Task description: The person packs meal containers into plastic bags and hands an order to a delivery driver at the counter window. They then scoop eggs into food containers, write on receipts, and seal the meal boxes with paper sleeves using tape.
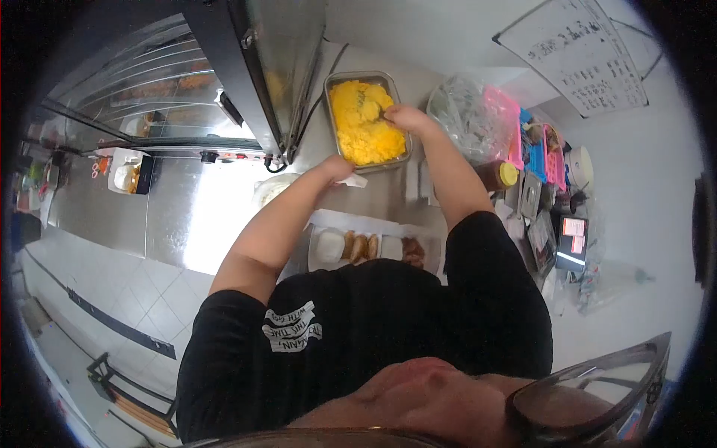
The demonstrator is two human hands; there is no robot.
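A metal tray (pixel 408 149) full of yellow, crumbly food (pixel 364 138) lies on the steel counter. My right hand (pixel 409 119) is closed on the handle of a scoop (pixel 371 110), whose head rests in the yellow food. At the tray's near left corner is my left hand (pixel 337 169), its fingers closed around something white (pixel 355 181), perhaps a cloth or paper; the exact grip is partly hidden. Close to my body sit white food boxes (pixel 351 219) holding white portions (pixel 330 245), browned rolls (pixel 360 247) and dark brown pieces (pixel 412 252).
On the left stands a glass-fronted display cabinet (pixel 254 75), with a box of food (pixel 128 173) below it. Plastic bags (pixel 467 116), pink baskets (pixel 504 112) and a yellow-lidded jar (pixel 507 175) crowd the right side. A whiteboard (pixel 571 56) hangs on the wall.
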